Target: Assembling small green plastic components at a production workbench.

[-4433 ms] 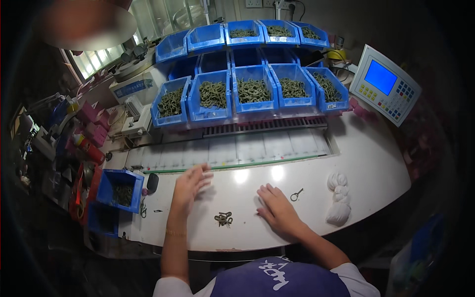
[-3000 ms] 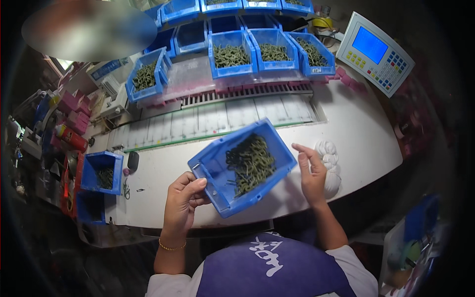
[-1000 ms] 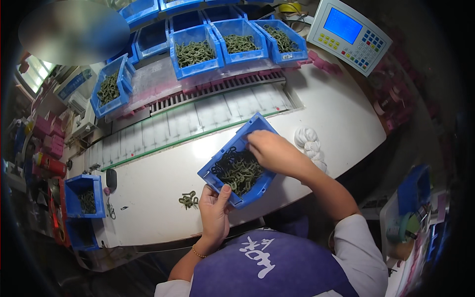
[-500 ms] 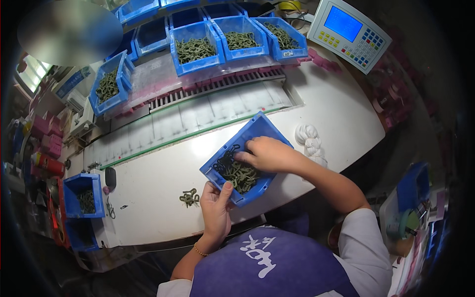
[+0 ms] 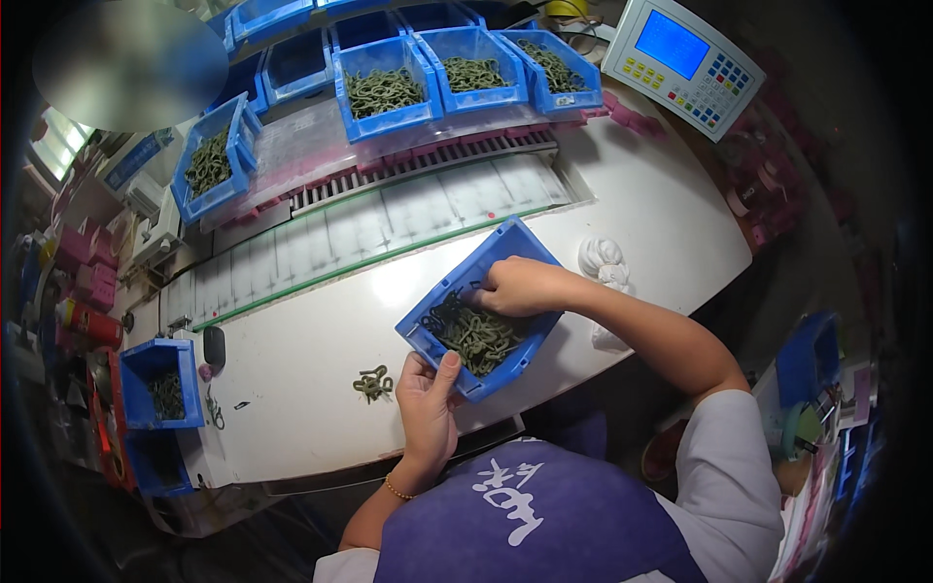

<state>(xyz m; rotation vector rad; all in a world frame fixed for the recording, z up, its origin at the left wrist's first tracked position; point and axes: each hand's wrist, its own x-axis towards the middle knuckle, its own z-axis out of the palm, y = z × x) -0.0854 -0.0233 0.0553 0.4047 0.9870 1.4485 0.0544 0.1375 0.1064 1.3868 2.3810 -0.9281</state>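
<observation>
A blue plastic bin (image 5: 476,389) rests tilted at an angle at the table's near side. My left hand (image 5: 426,406) grips its near left edge, thumb over the rim. Inside lie olive-green curled pieces (image 5: 476,342), with darker, nearly black ones (image 5: 442,317) toward the left end; their exact kind is too small to tell. My right hand (image 5: 525,288) reaches in over the right wall, fingers drawn together at the dark pieces. Whatever its fingertips pinch is mostly hidden. A small cluster of green pieces (image 5: 372,384) lies on the white table left of my left hand.
Blue bins with green pieces (image 5: 384,92) stand along the back, behind a green-edged strip (image 5: 389,248). A keypad console (image 5: 680,68) is at back right. A white knotted bundle (image 5: 607,267) lies beside my right forearm. More blue bins (image 5: 160,384) sit at left.
My right hand has shifted slightly and its fingers have drawn closer together among the pieces. The left hand keeps its hold on the bin.
</observation>
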